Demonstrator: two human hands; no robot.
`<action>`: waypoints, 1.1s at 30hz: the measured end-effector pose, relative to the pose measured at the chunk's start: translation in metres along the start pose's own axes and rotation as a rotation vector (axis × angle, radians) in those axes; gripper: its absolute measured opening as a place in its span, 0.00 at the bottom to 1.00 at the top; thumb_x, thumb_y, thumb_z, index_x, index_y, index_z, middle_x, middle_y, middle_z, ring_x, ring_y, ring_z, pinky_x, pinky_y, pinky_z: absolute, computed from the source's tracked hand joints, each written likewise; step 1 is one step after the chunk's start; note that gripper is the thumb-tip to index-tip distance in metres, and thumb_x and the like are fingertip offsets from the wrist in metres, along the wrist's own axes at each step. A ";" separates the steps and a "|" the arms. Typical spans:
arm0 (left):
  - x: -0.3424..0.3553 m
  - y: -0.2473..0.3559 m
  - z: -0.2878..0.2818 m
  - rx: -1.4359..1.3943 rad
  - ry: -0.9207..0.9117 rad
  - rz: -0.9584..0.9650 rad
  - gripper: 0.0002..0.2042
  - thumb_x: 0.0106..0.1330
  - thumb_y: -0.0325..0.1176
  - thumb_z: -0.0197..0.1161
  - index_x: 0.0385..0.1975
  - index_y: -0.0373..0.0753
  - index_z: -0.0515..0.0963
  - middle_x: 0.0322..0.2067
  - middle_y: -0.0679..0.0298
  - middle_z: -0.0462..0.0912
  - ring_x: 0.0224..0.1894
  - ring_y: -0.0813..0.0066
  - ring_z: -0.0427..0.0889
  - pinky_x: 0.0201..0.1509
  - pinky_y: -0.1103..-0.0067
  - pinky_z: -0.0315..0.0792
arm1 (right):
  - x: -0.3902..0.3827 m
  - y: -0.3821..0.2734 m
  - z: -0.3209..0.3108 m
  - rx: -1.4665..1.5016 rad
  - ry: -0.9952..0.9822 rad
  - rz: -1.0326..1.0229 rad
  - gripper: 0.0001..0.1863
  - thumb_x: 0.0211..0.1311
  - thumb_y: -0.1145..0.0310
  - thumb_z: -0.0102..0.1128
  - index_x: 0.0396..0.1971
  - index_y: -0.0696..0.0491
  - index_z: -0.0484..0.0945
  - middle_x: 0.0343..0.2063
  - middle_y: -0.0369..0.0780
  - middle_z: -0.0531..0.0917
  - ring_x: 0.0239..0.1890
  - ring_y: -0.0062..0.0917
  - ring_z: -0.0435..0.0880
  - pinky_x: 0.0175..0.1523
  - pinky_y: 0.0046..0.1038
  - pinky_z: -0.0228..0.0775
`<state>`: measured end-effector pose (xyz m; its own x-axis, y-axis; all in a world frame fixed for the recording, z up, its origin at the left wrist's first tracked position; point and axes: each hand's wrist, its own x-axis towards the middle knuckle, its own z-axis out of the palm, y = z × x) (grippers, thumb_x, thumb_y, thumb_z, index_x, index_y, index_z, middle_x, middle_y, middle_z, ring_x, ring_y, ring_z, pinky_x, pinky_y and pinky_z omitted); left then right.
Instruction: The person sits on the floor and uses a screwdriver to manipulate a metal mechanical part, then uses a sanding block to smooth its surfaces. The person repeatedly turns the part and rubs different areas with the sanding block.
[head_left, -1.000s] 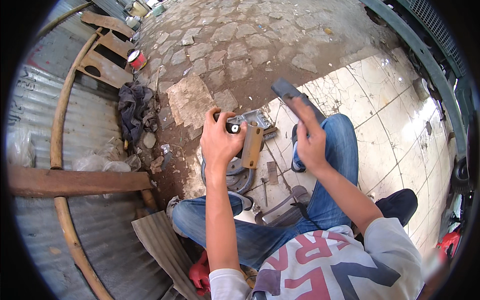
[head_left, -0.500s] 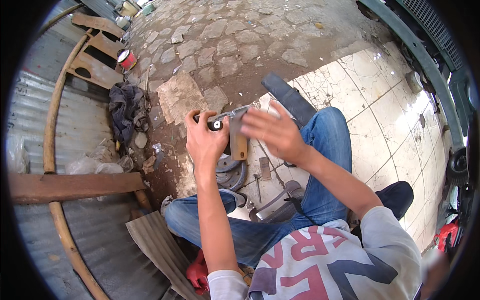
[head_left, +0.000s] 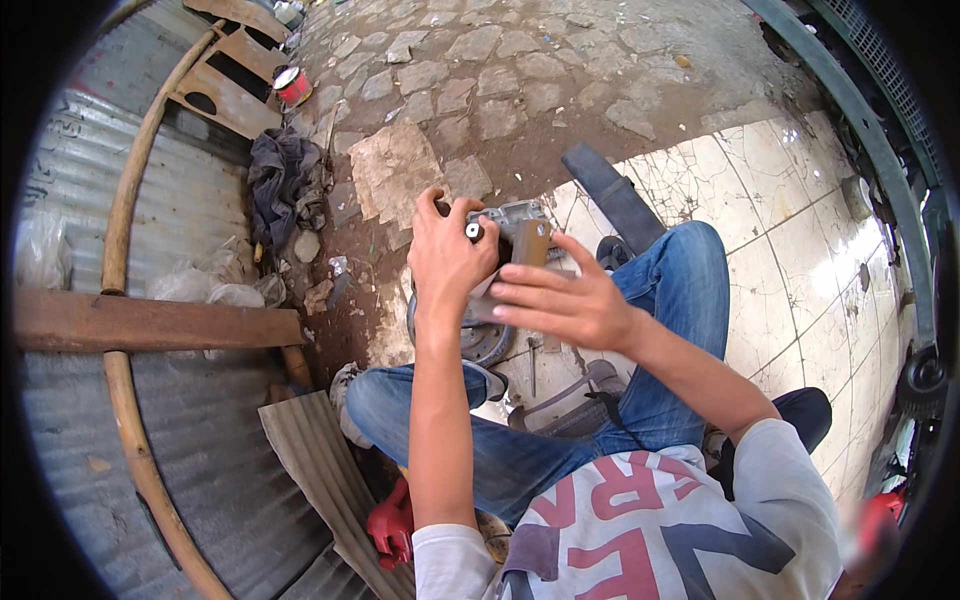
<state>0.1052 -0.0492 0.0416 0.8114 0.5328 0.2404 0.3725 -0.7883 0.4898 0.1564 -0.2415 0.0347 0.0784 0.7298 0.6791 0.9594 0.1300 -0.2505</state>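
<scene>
My left hand is wrapped round a silver metal part, its fingers over the far left side. A black round piece with a pale centre shows between the thumb and fingers. From the part a flat brown plate with a hole comes down toward me. At the plate's lower end is my right hand, fingers stretched out and together, thumb raised beside the plate. Whether its fingertips touch the plate or a blurred greyish patch beneath them, I cannot tell.
Below my hands lie a round grey metal disc, a thin rod-like tool and a grey curved piece. A dark flat strip rests on the tiles ahead. Wooden beam and corrugated sheet stand left; red object lies near my hip.
My right hand has moved down the brown plate from its upper end to its lower end. The view has shifted somewhat. My left hand keeps its grip on the metal part.
</scene>
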 end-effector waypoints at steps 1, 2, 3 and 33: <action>0.000 -0.005 0.005 -0.010 0.063 0.052 0.10 0.61 0.39 0.63 0.39 0.45 0.83 0.57 0.48 0.72 0.54 0.47 0.77 0.52 0.60 0.77 | -0.001 0.005 -0.001 -0.040 0.032 0.077 0.22 0.60 0.77 0.60 0.53 0.42 0.83 0.57 0.32 0.83 0.65 0.25 0.77 0.75 0.47 0.51; 0.000 -0.005 0.005 -0.005 0.079 0.067 0.10 0.61 0.38 0.63 0.39 0.45 0.83 0.57 0.48 0.72 0.54 0.47 0.77 0.52 0.60 0.77 | -0.001 0.018 -0.003 -0.079 0.067 0.151 0.21 0.60 0.75 0.60 0.53 0.42 0.83 0.57 0.32 0.83 0.65 0.24 0.77 0.76 0.46 0.51; 0.000 -0.005 0.005 0.000 0.095 0.082 0.10 0.61 0.38 0.62 0.39 0.45 0.83 0.56 0.48 0.72 0.53 0.47 0.77 0.52 0.60 0.77 | -0.002 0.026 -0.004 -0.117 0.102 0.224 0.20 0.61 0.73 0.60 0.53 0.41 0.83 0.57 0.31 0.83 0.65 0.24 0.77 0.76 0.46 0.50; -0.004 -0.013 -0.021 -0.025 0.009 -0.117 0.14 0.64 0.47 0.65 0.35 0.42 0.83 0.59 0.53 0.71 0.55 0.48 0.79 0.56 0.61 0.75 | -0.005 0.041 -0.029 -0.003 0.042 0.433 0.26 0.59 0.84 0.52 0.57 0.53 0.80 0.58 0.40 0.82 0.64 0.30 0.77 0.70 0.38 0.65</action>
<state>0.0879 -0.0350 0.0515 0.7589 0.6238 0.1872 0.4534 -0.7123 0.5358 0.2030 -0.2595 0.0411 0.4850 0.6883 0.5394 0.8360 -0.1840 -0.5169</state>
